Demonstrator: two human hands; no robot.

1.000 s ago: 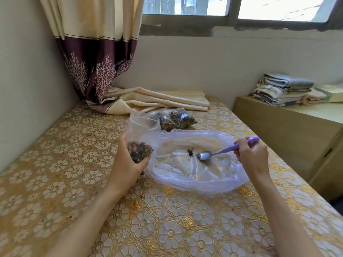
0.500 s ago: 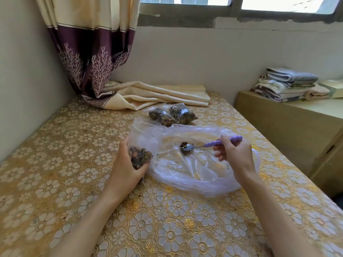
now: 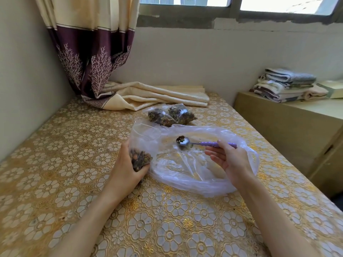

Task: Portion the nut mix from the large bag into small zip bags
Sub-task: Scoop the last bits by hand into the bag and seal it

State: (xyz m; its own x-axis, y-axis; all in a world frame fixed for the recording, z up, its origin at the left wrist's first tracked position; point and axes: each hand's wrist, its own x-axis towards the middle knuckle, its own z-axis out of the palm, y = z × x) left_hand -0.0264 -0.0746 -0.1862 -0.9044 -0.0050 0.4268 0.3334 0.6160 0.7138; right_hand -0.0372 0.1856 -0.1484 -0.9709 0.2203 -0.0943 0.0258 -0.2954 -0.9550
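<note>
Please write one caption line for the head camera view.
Right hand lifts a spoon of nut mix toward the small zip bag held by left hand.

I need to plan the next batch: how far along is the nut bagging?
Two filled small bags lie behind the large bag. The left hand holds a third, part-filled bag; the right hand carries a spoon with a few nuts. The large bag looks almost empty, so mainly finishing this bag remains.

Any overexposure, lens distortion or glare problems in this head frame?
Head view: window blown out white; wide-angle bending bows the table edges; mild sheen on the large bag; spoon and small zip bag stay sharp, evenly lit.
</note>
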